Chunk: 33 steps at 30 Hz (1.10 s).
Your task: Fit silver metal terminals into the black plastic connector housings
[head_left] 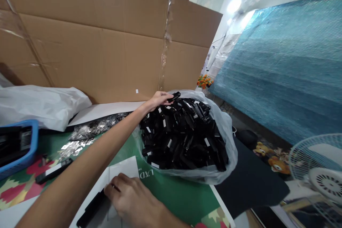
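left grip [159,98] pinches a black part [174,96] above the bag [227,131]; right grip [130,196] presses paper [120,171].

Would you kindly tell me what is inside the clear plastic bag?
The bag holds a heap of black parts, some white-labelled; the left hand grips one. Lower layers are hidden.

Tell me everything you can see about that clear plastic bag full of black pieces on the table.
The plastic bag is thin, clear and crinkled, its mouth spread wide open. It sits near the right edge of the green table cover, heaped with small black plastic parts, some showing little white patches. The left hand reaches over its far rim, pinching one black part above the heap. A cardboard wall stands behind it.
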Available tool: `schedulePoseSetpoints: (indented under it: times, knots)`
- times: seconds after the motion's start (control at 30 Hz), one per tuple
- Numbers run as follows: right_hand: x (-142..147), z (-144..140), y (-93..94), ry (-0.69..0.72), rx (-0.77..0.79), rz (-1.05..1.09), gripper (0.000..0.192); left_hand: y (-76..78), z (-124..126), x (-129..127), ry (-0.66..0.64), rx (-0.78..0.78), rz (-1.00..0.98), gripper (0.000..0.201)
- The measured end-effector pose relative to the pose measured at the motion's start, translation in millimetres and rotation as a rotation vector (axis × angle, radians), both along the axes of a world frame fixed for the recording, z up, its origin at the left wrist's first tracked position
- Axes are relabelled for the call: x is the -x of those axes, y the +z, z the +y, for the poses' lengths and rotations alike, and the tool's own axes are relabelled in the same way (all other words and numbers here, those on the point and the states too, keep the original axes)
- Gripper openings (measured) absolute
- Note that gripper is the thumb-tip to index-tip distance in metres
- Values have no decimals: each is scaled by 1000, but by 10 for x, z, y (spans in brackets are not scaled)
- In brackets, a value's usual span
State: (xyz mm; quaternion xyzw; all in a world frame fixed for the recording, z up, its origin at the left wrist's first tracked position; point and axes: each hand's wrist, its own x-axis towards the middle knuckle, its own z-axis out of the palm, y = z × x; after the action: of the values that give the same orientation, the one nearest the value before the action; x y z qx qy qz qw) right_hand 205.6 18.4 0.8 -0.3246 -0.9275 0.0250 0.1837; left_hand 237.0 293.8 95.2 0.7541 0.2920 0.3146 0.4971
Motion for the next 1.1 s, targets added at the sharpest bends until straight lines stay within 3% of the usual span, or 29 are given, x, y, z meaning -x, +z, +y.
schedulePoseSetpoints:
  times: [0.13,0.27,0.37,0.5,0.77,1.1]
  knots:
    - [11,-1,-15,15,-11,0,16,-65,52,43,61,-160,108,33]
    - [31,9,-57,9,-28,-4,8,5,-16,-51,97,-351,198,37]
    - [28,8,-60,27,-26,-4,9,126,-153,-176,26,-513,230,42]
    - [11,-5,-17,40,-13,-10,8,238,-282,-290,-125,-663,259,31]
    - [13,-26,-10,34,-27,-1,9,233,-266,-218,-205,-755,257,22]
    - [-10,-18,69,49,-15,-35,11,228,-378,-150,-4,-859,198,15]
